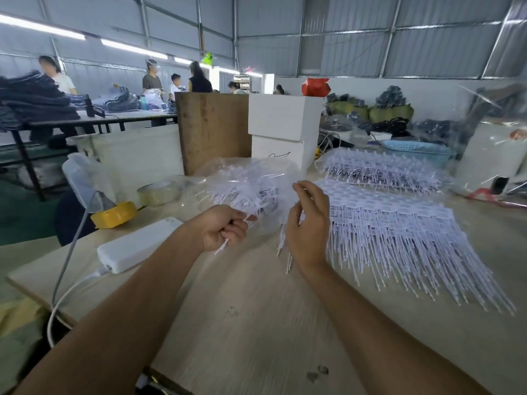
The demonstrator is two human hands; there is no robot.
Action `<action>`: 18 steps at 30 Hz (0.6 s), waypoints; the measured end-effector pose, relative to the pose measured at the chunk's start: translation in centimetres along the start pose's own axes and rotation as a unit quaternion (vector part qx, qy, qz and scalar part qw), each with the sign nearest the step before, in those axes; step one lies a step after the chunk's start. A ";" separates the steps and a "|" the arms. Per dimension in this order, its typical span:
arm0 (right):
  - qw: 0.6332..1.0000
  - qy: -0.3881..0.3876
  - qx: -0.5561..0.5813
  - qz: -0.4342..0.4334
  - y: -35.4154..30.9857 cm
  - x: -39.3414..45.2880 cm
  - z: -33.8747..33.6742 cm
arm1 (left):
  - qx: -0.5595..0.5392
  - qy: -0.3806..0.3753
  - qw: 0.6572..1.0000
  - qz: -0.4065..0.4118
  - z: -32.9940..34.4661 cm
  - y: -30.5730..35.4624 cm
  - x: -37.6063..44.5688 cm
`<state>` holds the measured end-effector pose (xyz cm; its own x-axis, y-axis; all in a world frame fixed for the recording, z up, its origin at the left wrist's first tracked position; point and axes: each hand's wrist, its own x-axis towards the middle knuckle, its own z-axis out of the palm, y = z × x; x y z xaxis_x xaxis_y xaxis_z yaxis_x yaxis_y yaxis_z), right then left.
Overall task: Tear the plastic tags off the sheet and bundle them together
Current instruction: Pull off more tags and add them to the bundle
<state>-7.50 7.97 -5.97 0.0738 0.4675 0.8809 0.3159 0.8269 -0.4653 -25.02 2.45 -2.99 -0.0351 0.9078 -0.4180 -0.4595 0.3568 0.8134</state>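
Observation:
A wide sheet of white plastic tags [399,223] lies on the wooden table [256,323] at the right, its long thin tails fanned toward me. My left hand [221,228] is curled round a small bunch of torn-off tags, whose ends stick out below the fist. My right hand [309,223] hovers at the sheet's left edge, back toward me; a few tag tails hang below it, and whether its fingers pinch them is hidden. A clear bag of loose tags [245,186] sits behind my hands.
A white power bank [137,245] with its cable lies at the left, near a yellow tape roll [114,215] and a clear tape roll [158,192]. More tag sheets in plastic [382,169], a blue basket [419,149], white boxes [285,124] and a wooden board [214,132] stand behind.

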 end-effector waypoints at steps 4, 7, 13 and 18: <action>0.999 0.008 0.008 -0.040 -0.6 -0.9 0.5 | -0.005 0.020 1.000 0.004 0.7 3.3 2.6; 0.999 0.006 0.011 -0.037 -0.8 -1.0 0.7 | 0.069 0.040 0.996 0.028 1.9 5.1 5.4; 0.999 -0.001 0.024 -0.021 -0.5 -0.9 1.1 | 0.226 0.138 0.955 0.133 5.5 6.2 9.2; 0.999 -0.010 0.024 -0.021 0.2 -1.1 1.7 | 0.358 0.255 0.879 0.183 6.6 5.6 11.3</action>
<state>-9.14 8.18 -7.15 0.0426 0.4381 0.8979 0.2726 0.8595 -0.4323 -22.14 16.22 -0.46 -0.5425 0.8384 -0.0535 0.3359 0.2749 0.9009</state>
